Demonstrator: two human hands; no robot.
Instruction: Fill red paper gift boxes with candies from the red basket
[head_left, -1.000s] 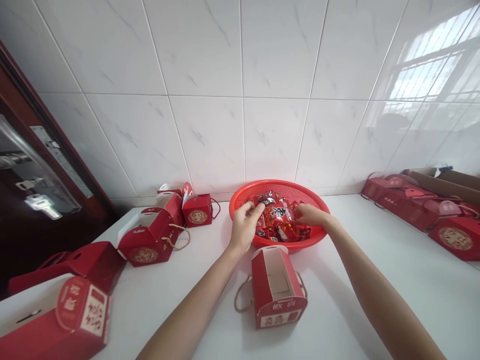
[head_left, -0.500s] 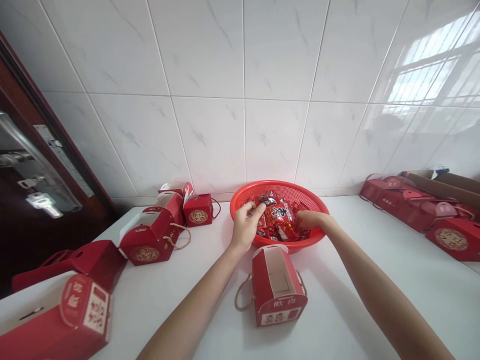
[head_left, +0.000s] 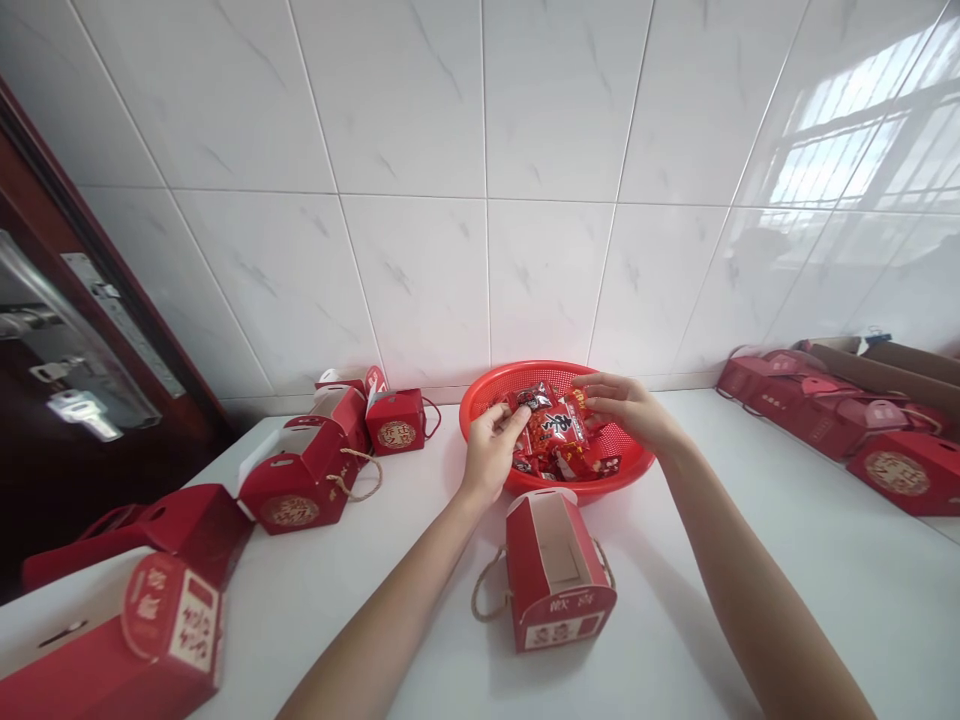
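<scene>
Over the left part of a red plastic basket point(head_left: 480, 378), my left hand point(head_left: 491, 452) is closed on snack packets. The largest is a red packet with a big black character point(head_left: 564, 425); a smaller black and red packet point(head_left: 534, 396) sits at my thumb. My right hand point(head_left: 628, 408) is above the basket's right side, fingers bent around the edge of a red packet with yellow print point(head_left: 581, 402), close against the left hand's bundle. More shiny red packets point(head_left: 574, 462) lie in the basket below. In front stands a red gift box point(head_left: 536, 560) with rope handles, its top open.
Several red gift boxes point(head_left: 300, 475) line the left side of the white table point(head_left: 427, 570). More red boxes point(head_left: 821, 415) and a brown cardboard carton point(head_left: 885, 365) are at the right. Behind is a tiled wall point(head_left: 412, 290); at left, a dark door with keys point(head_left: 84, 408).
My right hand has risen out of the basket's right side and moved up toward the left hand, bringing a red and yellow packet. My left hand has stayed in place.
</scene>
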